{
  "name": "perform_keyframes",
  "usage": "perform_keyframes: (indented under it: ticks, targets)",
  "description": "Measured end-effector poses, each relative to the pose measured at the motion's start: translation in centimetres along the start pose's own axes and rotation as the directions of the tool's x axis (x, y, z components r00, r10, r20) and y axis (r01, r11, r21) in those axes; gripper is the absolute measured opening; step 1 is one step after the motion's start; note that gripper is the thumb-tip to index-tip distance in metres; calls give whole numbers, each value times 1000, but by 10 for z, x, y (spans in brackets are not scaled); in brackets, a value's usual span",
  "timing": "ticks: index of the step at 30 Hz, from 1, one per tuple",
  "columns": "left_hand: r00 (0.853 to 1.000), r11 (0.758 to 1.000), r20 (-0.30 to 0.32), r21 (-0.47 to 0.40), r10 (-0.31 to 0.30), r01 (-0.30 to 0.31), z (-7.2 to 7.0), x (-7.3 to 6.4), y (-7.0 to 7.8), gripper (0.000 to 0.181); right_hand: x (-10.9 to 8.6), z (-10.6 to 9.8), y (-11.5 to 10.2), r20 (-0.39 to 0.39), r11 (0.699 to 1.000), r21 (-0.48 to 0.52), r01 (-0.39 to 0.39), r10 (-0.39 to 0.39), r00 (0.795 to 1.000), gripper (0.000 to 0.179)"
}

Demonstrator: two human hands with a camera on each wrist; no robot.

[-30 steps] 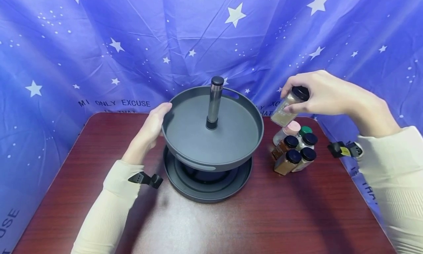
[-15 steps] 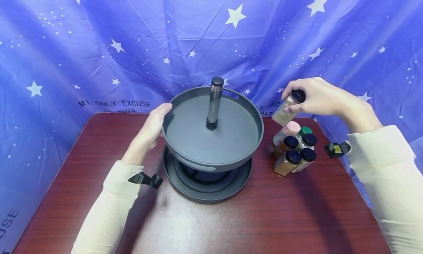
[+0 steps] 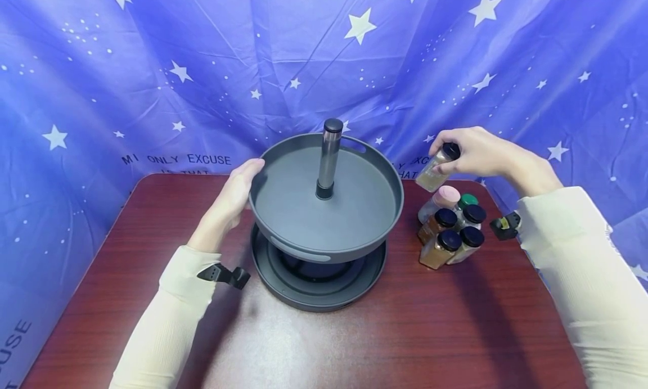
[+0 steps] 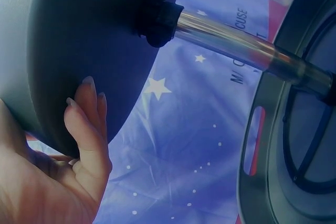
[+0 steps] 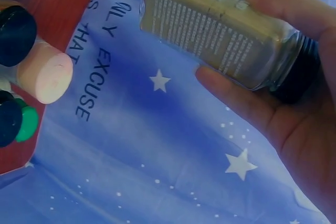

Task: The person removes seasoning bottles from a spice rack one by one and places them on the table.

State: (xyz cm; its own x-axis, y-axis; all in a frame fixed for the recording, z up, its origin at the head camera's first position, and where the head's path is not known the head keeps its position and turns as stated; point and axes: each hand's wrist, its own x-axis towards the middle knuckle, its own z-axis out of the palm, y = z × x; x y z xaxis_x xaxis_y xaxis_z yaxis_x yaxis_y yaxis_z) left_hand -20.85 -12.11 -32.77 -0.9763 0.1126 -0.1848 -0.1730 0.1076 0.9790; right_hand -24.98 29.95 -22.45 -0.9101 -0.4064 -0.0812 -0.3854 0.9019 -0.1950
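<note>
My right hand grips a square spice jar with a black lid, its contents tan. Tilted, the jar hangs in the air behind the group of jars, right of the two-tier turntable. At the turntable's left side my left hand holds the rim of the grey upper tray, with fingers curled beneath it. A steel post with a black cap rises from the tray's middle. Under it, the lower tray rests on the table, its middle partly hidden by the upper one.
Several spice jars stand close together right of the turntable, among them a pink-lidded jar, a green-lidded jar and a black-lidded jar. The dark red table ends at a blue star-patterned curtain.
My right hand and forearm have shifted down and a little to the left, with the spice jar still in the fingers. The left hand and the turntable look the same.
</note>
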Motion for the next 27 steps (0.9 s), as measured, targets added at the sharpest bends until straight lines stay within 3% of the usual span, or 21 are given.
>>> perform_keyframes:
  ticks: [16, 27]
  targets:
    - [1000, 1000, 4, 22, 7, -7, 0, 0, -1, 53, 19, 33, 17, 57, 999, 37, 35, -37, 998, 27]
    - [1000, 1000, 3, 14, 14, -14, 0, 0, -1, 52, 22, 62, 26, 64, 994, 21, 107, -108, 992, 25]
